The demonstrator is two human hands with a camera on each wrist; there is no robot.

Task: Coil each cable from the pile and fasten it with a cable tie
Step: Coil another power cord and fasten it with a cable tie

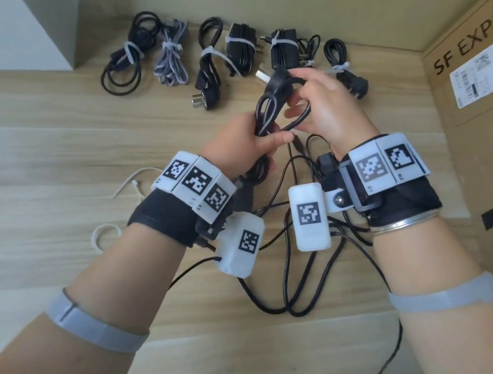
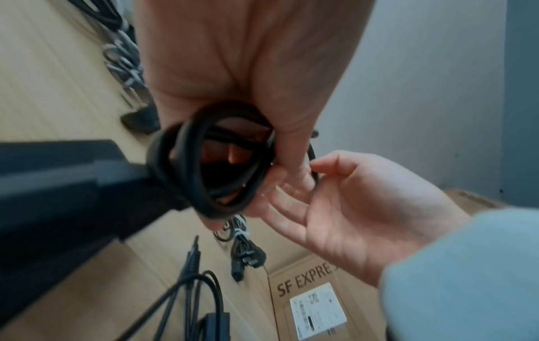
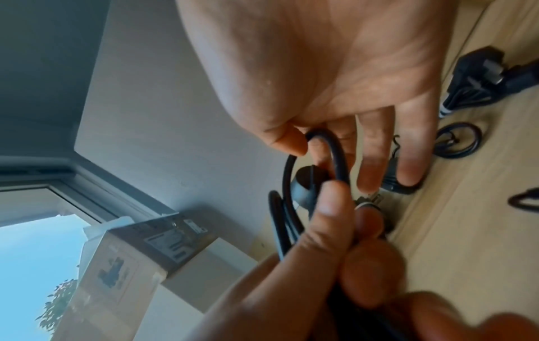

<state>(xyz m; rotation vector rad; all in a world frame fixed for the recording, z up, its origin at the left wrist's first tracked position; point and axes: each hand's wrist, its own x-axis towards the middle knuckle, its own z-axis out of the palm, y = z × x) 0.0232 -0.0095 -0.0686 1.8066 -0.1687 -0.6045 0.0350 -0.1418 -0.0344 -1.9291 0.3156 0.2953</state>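
Forearms: we see both of ours reaching up from the near edge, each with a grey band and a black wrist wrap carrying white marker blocks
Left hand (image 1: 241,142): fingers and thumb curled round one end of the loops of a black cable (image 1: 271,110), held above the wooden table (image 1: 35,140)
Right hand (image 1: 322,102): thumb and fingers pinch the far end of the same loops, near the cable's plug (image 1: 277,78)
Loose pile (image 1: 305,275): slack black cables lie on the table below our wrists
Finished bundles (image 1: 210,59): a row of coiled cables, each bound with a white tie, along the far wall
Spare cable ties (image 1: 136,180): white, on the table left of our left wrist
Cardboard box (image 1: 478,56): stands at the right, printed SF EXPRE
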